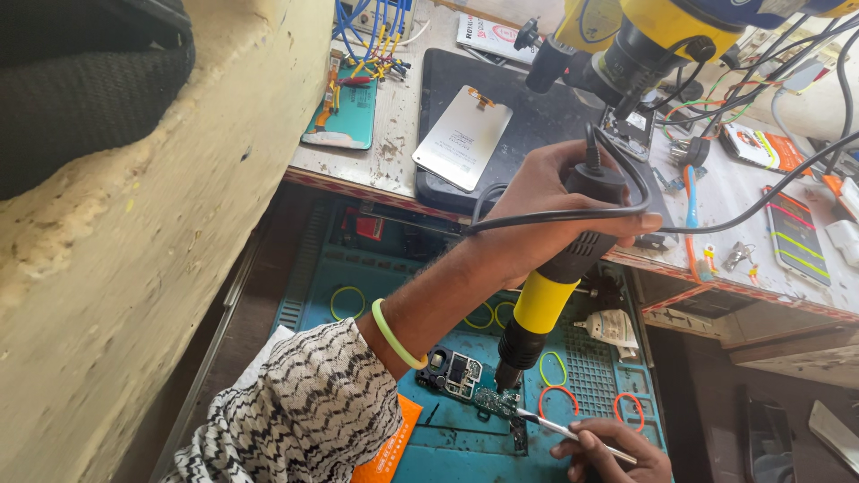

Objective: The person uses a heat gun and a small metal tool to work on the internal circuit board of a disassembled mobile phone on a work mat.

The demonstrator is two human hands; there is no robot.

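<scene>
So the small green circuit board (pixel 498 402) sits on the teal silicone work mat (pixel 447 447) down in the pulled-out drawer, near the bottom middle of the view, with another darker board with metal shields (pixel 454 370) touching it on its left. The black nozzle of a yellow-and-black hot air gun (pixel 553 286) points straight down at the green board, right above it. The left hand (pixel 546 210) is wrapped tight around the gun's black grip, its black cable looping over the fingers, and there's a light green band on that wrist (pixel 395 334) next to a black-and-white patterned sleeve (pixel 304 420). The right hand (pixel 617 452) at the bottom edge pinches thin metal tweezers (pixel 559 429), tips resting at the board's right edge. Coloured rubber bands (pixel 557 398) lie scattered on the mat, yellow-green and red ones. Farther away, up on the worn white bench, a silver phone back panel (pixel 463 137) lies on a black mat (pixel 537 116), with a yellow microscope head (pixel 644 36) hanging over it, and a phone with striped stickers (pixel 796 234) off to the right.
</scene>
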